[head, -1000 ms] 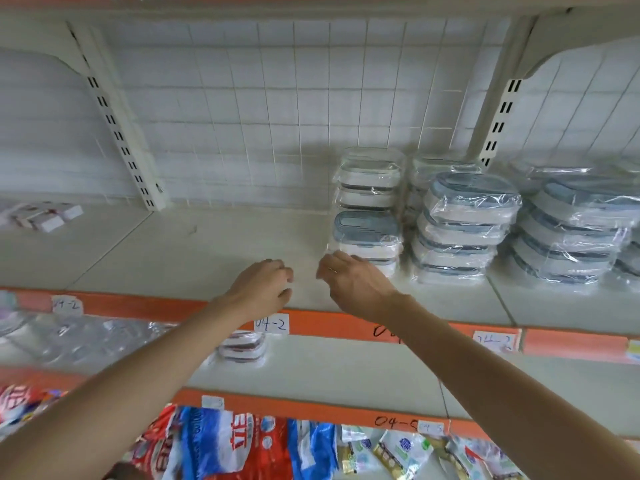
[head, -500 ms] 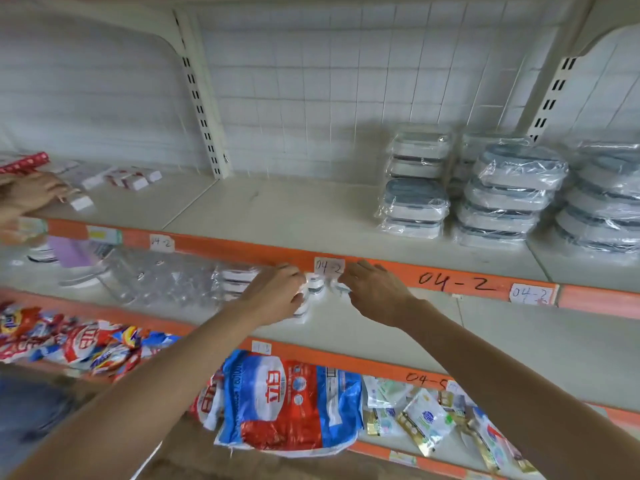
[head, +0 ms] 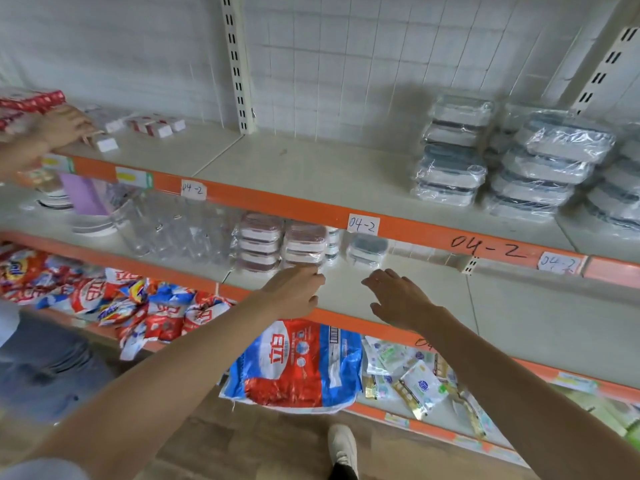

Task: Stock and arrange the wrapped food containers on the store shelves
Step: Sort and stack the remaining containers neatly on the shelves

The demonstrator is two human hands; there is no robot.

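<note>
Head view: containers (head: 304, 244) just beyond hands (head: 346, 296)

Wrapped red-lid containers (head: 281, 245), stacked, mid shelf (head: 415, 299); one grey-lid container (head: 366, 250) beside; grey-lid stacks (head: 512, 157) upper shelf (head: 311, 174), right.

We reached both arms toward the middle cream metal shelf (head: 398, 299). Our left hand (head: 294, 292) touched the front stack of pink-lidded wrapped containers (head: 304, 245); our right hand (head: 398, 297) hovered, fingers spread, near a single grey-lidded wrapped container (head: 366, 251). Stacked grey-lidded film-wrapped containers (head: 450, 168) stood on the upper shelf (head: 311, 174).
</note>
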